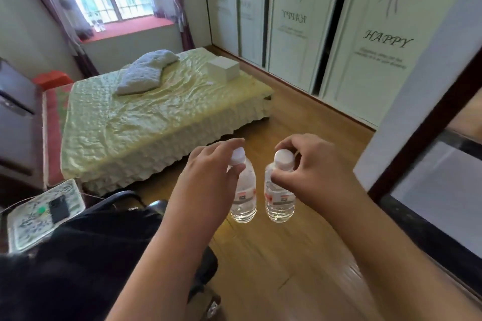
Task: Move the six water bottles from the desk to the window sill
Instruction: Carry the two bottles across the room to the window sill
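I carry two clear water bottles with white caps and red-and-grey labels, hanging upright above the wooden floor. My left hand [208, 172] grips the neck of the left bottle [243, 195] just under its cap. My right hand [313, 169] pinches the neck of the right bottle [280, 198] the same way. Far across the room, the red-covered window sill [135, 27] lies below the window, with what look like two small bottles [98, 24] standing on its left part.
A bed [156, 117] with a pale green cover, a pillow [146, 73] and a white box [224, 66] fills the middle. Sliding wardrobe doors [365, 41] line the right wall. A black office chair [125, 206] is close at the lower left. Wooden floor [300, 117] runs between bed and wardrobe.
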`<control>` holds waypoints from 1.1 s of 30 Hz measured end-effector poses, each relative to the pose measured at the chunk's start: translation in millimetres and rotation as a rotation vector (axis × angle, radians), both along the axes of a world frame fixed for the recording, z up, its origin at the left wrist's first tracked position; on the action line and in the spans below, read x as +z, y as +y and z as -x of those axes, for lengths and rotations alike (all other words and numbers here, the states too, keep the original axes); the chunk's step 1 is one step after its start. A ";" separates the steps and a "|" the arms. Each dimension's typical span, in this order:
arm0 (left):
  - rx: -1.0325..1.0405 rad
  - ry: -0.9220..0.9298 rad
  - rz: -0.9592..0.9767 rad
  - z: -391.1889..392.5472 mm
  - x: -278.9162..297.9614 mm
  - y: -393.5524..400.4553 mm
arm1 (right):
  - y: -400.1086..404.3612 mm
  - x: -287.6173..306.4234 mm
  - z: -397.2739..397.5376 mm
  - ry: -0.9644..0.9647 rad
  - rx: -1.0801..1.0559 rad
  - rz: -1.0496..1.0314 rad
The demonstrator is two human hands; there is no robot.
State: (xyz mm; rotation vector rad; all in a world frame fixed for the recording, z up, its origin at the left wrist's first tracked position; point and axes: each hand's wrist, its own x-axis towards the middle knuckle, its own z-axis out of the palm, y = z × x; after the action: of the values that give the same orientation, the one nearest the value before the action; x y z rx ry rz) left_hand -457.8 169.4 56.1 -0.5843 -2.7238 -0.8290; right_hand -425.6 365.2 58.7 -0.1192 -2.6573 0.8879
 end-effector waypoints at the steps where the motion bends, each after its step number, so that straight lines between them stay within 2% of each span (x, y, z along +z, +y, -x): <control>1: -0.035 -0.001 0.007 6.2 -0.9 4.6 | 3.8 0.2 -2.2 -0.012 -0.032 0.007; 9: -0.281 0.003 0.012 48.0 -6.5 20.4 | 3.9 -0.7 -12.2 -0.066 -0.298 0.039; 16: -0.400 -0.034 -0.002 72.6 -15.2 20.0 | -8.6 -8.1 -11.1 -0.084 -0.438 0.065; 24: -0.435 -0.074 0.002 101.7 -18.4 22.3 | -6.7 -15.0 12.1 -0.102 -0.504 0.082; 33: -0.385 -0.022 0.008 150.8 -11.1 55.3 | 34.0 -14.0 66.7 -0.058 -0.459 0.053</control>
State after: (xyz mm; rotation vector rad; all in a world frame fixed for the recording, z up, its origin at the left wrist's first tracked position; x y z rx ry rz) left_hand -608.5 224.7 45.0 -1.1316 -2.6728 -0.9106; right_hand -492.3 399.2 44.7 -0.7434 -2.4965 0.8043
